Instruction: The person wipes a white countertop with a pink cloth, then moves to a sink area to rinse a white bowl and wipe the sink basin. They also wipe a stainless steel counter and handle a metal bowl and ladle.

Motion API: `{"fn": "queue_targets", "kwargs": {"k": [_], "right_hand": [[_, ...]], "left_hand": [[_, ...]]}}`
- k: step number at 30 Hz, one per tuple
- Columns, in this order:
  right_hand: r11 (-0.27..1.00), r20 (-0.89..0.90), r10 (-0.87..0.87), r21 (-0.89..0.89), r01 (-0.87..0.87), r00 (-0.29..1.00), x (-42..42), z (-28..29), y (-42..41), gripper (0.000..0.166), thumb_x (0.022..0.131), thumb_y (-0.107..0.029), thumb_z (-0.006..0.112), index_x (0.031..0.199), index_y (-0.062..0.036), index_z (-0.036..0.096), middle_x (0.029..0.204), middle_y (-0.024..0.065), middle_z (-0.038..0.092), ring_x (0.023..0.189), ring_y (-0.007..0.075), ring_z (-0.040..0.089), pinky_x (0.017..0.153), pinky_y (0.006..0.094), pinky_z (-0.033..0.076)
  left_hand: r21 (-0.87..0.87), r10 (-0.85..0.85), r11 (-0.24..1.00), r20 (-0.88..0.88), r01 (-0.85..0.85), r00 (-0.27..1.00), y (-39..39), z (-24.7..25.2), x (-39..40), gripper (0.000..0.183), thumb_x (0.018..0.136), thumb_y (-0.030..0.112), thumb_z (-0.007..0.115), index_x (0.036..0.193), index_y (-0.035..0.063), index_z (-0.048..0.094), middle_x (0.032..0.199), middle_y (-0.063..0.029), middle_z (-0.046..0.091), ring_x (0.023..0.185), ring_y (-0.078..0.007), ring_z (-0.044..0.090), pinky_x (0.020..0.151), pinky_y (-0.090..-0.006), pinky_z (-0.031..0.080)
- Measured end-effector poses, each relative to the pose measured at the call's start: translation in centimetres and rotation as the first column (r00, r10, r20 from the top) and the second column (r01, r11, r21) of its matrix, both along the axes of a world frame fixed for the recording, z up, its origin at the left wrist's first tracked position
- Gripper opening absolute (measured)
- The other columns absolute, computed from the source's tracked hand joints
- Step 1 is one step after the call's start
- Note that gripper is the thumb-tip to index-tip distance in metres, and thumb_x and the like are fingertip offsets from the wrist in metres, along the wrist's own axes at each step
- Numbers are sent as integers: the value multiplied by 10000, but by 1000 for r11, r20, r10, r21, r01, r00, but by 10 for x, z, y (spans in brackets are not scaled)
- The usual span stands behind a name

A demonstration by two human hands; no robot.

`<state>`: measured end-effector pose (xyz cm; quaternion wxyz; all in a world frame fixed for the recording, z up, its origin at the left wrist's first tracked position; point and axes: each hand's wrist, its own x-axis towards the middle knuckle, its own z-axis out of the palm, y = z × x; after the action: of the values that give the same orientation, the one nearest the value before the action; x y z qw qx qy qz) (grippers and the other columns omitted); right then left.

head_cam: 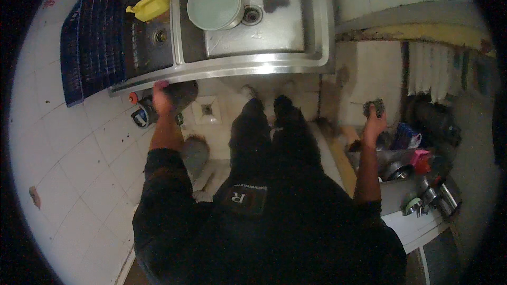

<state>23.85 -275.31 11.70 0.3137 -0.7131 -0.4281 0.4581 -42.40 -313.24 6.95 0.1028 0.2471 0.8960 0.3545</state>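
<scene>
My left hand (162, 101) is at the front rim of the stainless steel double sink (253, 64), near its left end; whether its fingers grip the rim is unclear. My right hand (375, 120) is off to the right, closed on a dark, rough scouring pad (374, 108). A round, pale-topped container (215, 4) stands in the right basin beside the drain (252, 15), with a dark wet-looking patch (275, 2) on the basin floor. A yellow plastic jug (152, 6) lies in the left basin near its far end.
A dark blue plastic crate (93, 49) rests at the sink's left end, against the tiled wall (75, 158). Below the sink are a floor drain (206, 109) and dark containers. At right, metal utensils and a pink item (420, 160) crowd a shelf.
</scene>
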Motion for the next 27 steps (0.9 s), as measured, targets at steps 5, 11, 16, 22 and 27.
{"fn": "queue_targets", "kwargs": {"k": [5, 11, 16, 22, 27], "right_hand": [[999, -139, -29, 10, 30, 990, -24, 12, 20, 278, 921, -121, 692, 1164, -16, 608, 1081, 75, 639, 888, 175, 610, 764, 328, 539], [990, -566, -140, -83, 114, 812, -101, 47, 34, 344, 905, -122, 706, 1212, -37, 575, 1078, 74, 630, 933, 213, 630, 759, 371, 588], [933, -39, 239, 284, -218, 970, -215, 46, 91, 408, 877, -160, 740, 1199, 11, 557, 1135, 112, 627, 1006, 260, 615, 856, 381, 528], [492, 556, 406, 536, -686, 725, -375, 28, 242, 515, 831, -177, 749, 1253, -4, 512, 1178, 227, 583, 1104, 387, 578, 912, 456, 481], [329, 868, 325, 267, -906, 374, -467, -50, 359, 553, 848, -192, 727, 1307, -13, 475, 1242, 240, 527, 1091, 441, 564, 915, 503, 500]], "left_hand": [[-361, 614, 715, -85, -599, 785, -105, -4, -27, 302, 900, 196, 625, 1175, 80, 670, 1043, -138, 728, 891, -293, 699, 728, -413, 562], [140, 676, 538, 518, -831, 524, -150, -65, 11, 390, 926, 360, 606, 1192, 78, 643, 1115, -120, 688, 898, -299, 682, 755, -424, 557], [301, 335, 562, 769, -770, 545, -169, -93, 20, 519, 947, 503, 564, 1221, 65, 611, 1208, -118, 642, 966, -307, 665, 825, -440, 554], [316, 352, 544, 755, -777, 553, -209, -71, 29, 545, 968, 481, 543, 1280, 34, 565, 1274, -136, 603, 1087, -326, 621, 894, -476, 534], [298, 398, 440, 781, -847, 482, -190, -10, 59, 489, 972, 329, 508, 1332, 0, 536, 1306, -169, 575, 1116, -358, 602, 903, -524, 526]]}}
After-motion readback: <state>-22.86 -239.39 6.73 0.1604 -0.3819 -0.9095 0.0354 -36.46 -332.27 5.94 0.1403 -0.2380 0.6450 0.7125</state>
